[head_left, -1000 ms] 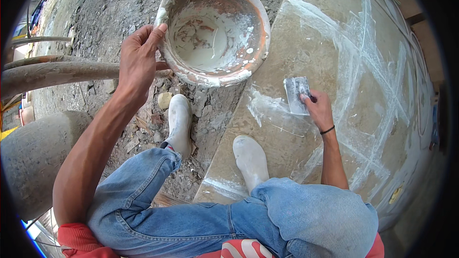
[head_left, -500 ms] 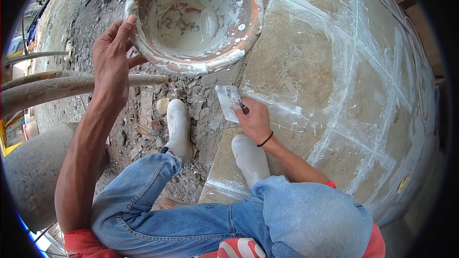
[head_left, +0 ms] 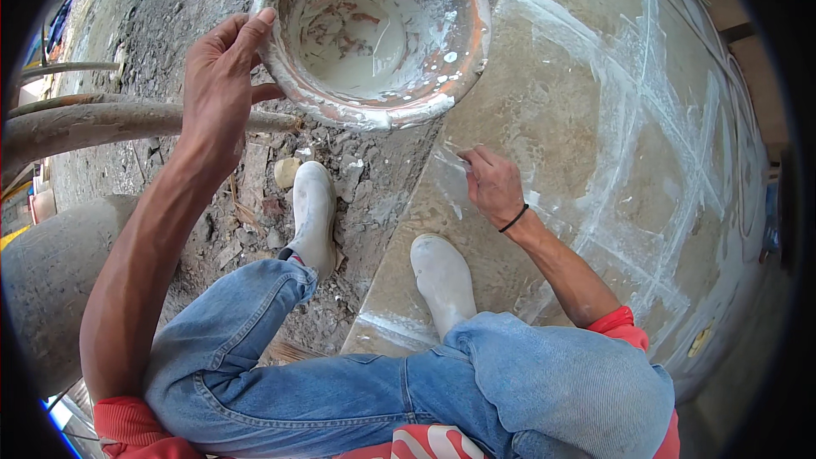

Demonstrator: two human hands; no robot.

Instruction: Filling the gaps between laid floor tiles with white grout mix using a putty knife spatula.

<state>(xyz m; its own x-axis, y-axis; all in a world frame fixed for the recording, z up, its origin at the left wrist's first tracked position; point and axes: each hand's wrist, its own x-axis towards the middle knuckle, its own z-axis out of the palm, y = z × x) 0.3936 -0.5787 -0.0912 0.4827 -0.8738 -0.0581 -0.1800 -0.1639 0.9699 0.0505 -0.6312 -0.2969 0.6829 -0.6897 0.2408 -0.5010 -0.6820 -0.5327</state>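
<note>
My left hand (head_left: 223, 76) grips the left rim of a wide terracotta-coloured basin (head_left: 374, 112), thumb on top and fingers beneath. Pale wet grout or plaster lies in the basin's bottom and is smeared over its wall and rim. My right hand (head_left: 495, 183), a black band at its wrist, is closed on a flat scraper (head_left: 452, 159) low over the slab's left edge. The blade appears thin and partly smeared by motion, and most of its handle is hidden in my fingers. White streaks run along the joints of the tan tiled slab (head_left: 561, 119).
Loose rubble and dirt (head_left: 365, 170) lie left of the slab. A thick pole (head_left: 93, 129) and a large grey rounded container (head_left: 64, 280) stand at the left. My left boot (head_left: 313, 212) is on rubble, my right boot (head_left: 442, 276) on the slab. Hoses (head_left: 735, 93) run along the far right.
My right hand has moved right and slightly up with the scraper, whose blade has turned from broad face to nearly edge-on. The basin and left hand sit slightly further right and up in view.
</note>
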